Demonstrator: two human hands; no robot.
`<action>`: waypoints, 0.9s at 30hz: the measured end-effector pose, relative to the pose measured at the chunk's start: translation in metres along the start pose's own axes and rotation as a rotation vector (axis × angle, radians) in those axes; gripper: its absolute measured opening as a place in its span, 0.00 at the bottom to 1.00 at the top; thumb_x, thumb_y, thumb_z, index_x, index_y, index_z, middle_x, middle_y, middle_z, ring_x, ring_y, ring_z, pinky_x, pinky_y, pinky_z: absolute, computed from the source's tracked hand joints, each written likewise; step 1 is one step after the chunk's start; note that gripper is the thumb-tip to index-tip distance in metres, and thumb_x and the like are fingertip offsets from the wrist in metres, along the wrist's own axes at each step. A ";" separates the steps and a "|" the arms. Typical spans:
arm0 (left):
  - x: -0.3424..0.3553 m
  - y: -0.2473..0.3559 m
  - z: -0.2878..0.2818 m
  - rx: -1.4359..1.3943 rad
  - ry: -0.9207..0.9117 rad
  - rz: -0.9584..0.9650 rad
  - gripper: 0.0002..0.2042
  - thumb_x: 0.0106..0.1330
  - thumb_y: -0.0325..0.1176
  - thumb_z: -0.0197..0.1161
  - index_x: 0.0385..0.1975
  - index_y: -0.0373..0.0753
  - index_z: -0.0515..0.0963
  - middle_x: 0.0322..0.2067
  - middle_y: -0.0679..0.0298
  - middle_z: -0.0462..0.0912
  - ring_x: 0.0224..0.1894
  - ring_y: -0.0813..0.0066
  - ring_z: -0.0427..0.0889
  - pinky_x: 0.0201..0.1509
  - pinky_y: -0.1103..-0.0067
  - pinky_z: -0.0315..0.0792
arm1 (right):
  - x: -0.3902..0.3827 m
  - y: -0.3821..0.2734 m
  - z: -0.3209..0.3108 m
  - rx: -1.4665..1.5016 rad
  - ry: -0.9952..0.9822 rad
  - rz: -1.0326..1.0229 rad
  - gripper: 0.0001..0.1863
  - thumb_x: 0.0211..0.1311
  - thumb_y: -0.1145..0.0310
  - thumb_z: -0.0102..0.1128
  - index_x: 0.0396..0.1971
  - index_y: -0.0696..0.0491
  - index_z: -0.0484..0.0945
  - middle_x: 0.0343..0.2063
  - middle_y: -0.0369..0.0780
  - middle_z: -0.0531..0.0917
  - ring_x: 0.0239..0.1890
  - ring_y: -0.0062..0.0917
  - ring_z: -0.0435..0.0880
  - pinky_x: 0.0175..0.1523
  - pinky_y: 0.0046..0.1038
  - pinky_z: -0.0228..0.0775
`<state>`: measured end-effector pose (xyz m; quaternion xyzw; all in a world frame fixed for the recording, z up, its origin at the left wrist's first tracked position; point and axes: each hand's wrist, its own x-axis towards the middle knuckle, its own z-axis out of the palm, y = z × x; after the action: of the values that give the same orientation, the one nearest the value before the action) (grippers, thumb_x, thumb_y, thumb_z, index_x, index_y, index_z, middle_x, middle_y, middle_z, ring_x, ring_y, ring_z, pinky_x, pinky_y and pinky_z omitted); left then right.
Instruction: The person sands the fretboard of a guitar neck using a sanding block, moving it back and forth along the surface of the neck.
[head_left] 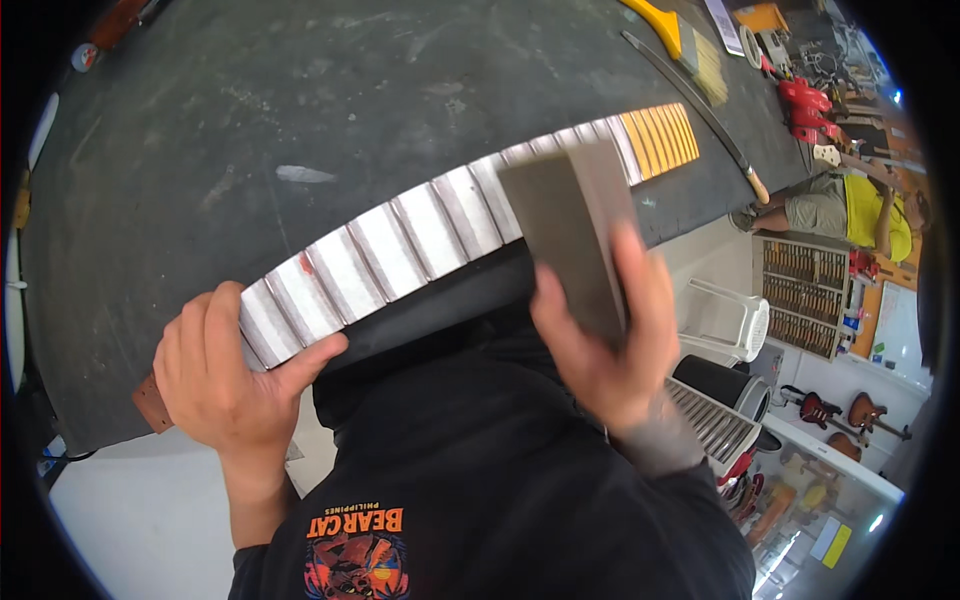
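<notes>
A guitar neck (pixel 415 235) lies along the dark bench's near edge, its fretboard covered in pale tape with thin fret lines between the strips. Yellow tape (pixel 660 140) covers its far right end. My left hand (pixel 225 370) grips the left end, thumb on the near side and fingers over the far side. Brown wood (pixel 150 405) pokes out beyond that hand. In my right hand (pixel 615 345) is a grey-brown sanding block (pixel 560 225), held over the taped frets towards the right. It hides part of the fretboard, and whether it touches the frets I cannot tell.
Past the neck's right end lie a file (pixel 705 120) with a wooden handle and a yellow-handled brush (pixel 690 55). A red-handled tool (pixel 105 35) sits at the far left. A person in a yellow shirt (pixel 865 215), a white stool (pixel 730 320) and hanging guitars (pixel 820 410) are off to the right.
</notes>
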<state>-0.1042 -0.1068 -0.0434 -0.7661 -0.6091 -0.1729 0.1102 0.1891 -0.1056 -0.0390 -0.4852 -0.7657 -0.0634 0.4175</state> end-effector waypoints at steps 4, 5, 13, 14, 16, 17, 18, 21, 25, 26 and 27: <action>0.004 0.003 0.002 -0.005 0.022 0.042 0.42 0.57 0.74 0.65 0.45 0.32 0.81 0.37 0.56 0.83 0.37 0.56 0.82 0.41 0.67 0.73 | -0.004 0.000 -0.003 0.002 -0.003 0.016 0.39 0.45 0.84 0.78 0.63 0.62 0.77 0.47 0.46 0.89 0.37 0.36 0.87 0.41 0.33 0.76; 0.002 0.000 0.002 0.002 0.015 0.024 0.42 0.57 0.74 0.65 0.45 0.32 0.81 0.37 0.56 0.83 0.37 0.56 0.82 0.41 0.67 0.73 | 0.014 0.004 0.010 -0.001 -0.020 0.001 0.37 0.47 0.82 0.78 0.63 0.61 0.78 0.48 0.46 0.89 0.39 0.35 0.87 0.43 0.32 0.77; 0.001 -0.001 0.002 0.008 0.006 -0.016 0.41 0.57 0.75 0.65 0.44 0.34 0.81 0.38 0.57 0.84 0.37 0.57 0.82 0.41 0.67 0.74 | 0.004 0.008 0.012 0.067 0.072 -0.033 0.41 0.44 0.85 0.78 0.64 0.59 0.78 0.42 0.43 0.88 0.30 0.35 0.82 0.37 0.33 0.74; 0.002 0.001 0.001 0.007 0.007 -0.006 0.41 0.57 0.74 0.65 0.44 0.34 0.81 0.38 0.57 0.84 0.37 0.57 0.82 0.41 0.67 0.74 | -0.004 0.008 0.008 0.080 0.084 -0.018 0.41 0.43 0.85 0.78 0.64 0.60 0.78 0.44 0.44 0.89 0.31 0.35 0.83 0.37 0.33 0.74; 0.003 0.005 0.002 0.005 0.008 0.014 0.41 0.57 0.74 0.65 0.44 0.34 0.81 0.38 0.57 0.84 0.37 0.57 0.82 0.41 0.67 0.73 | -0.009 0.007 0.002 0.057 0.074 0.003 0.41 0.42 0.86 0.79 0.64 0.60 0.78 0.46 0.44 0.89 0.31 0.35 0.83 0.37 0.32 0.74; 0.002 0.002 0.002 0.007 0.004 0.005 0.41 0.57 0.74 0.65 0.44 0.34 0.81 0.37 0.57 0.83 0.37 0.57 0.82 0.41 0.67 0.73 | 0.002 0.007 0.007 0.035 0.051 -0.007 0.40 0.44 0.84 0.79 0.64 0.61 0.78 0.47 0.44 0.89 0.33 0.35 0.84 0.39 0.32 0.75; 0.002 0.000 0.002 0.008 0.001 -0.001 0.41 0.56 0.74 0.65 0.44 0.34 0.81 0.37 0.57 0.83 0.37 0.57 0.82 0.41 0.67 0.73 | 0.020 0.009 0.018 0.015 0.017 -0.016 0.39 0.46 0.83 0.79 0.63 0.61 0.78 0.48 0.44 0.89 0.35 0.35 0.85 0.41 0.32 0.76; -0.001 -0.004 0.003 0.016 -0.009 -0.011 0.41 0.57 0.74 0.65 0.44 0.34 0.81 0.37 0.58 0.83 0.37 0.58 0.82 0.41 0.67 0.73 | 0.061 0.017 0.044 -0.030 -0.070 -0.003 0.35 0.51 0.78 0.78 0.63 0.62 0.78 0.51 0.44 0.89 0.39 0.35 0.87 0.47 0.32 0.79; -0.001 -0.006 0.006 0.034 0.067 0.022 0.41 0.53 0.75 0.66 0.42 0.35 0.81 0.32 0.61 0.80 0.32 0.60 0.79 0.35 0.68 0.70 | 0.032 0.013 0.036 0.017 -0.001 -0.074 0.39 0.47 0.82 0.76 0.64 0.59 0.77 0.44 0.43 0.88 0.31 0.31 0.81 0.38 0.31 0.75; 0.003 -0.002 0.005 0.010 0.066 0.033 0.41 0.53 0.76 0.66 0.42 0.35 0.80 0.32 0.61 0.80 0.32 0.60 0.79 0.35 0.67 0.70 | 0.010 0.009 0.017 0.001 0.036 -0.077 0.40 0.45 0.83 0.77 0.65 0.58 0.77 0.41 0.42 0.87 0.29 0.31 0.79 0.35 0.32 0.73; 0.002 0.000 0.004 0.013 0.059 0.032 0.41 0.53 0.76 0.66 0.42 0.35 0.80 0.32 0.61 0.80 0.32 0.60 0.79 0.35 0.67 0.70 | -0.001 0.008 0.009 0.013 0.045 -0.060 0.41 0.45 0.82 0.77 0.65 0.58 0.77 0.40 0.43 0.87 0.29 0.31 0.79 0.35 0.31 0.74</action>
<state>-0.1032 -0.1032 -0.0462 -0.7696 -0.5944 -0.1897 0.1356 0.1905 -0.0976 -0.0477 -0.4579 -0.7707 -0.0819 0.4355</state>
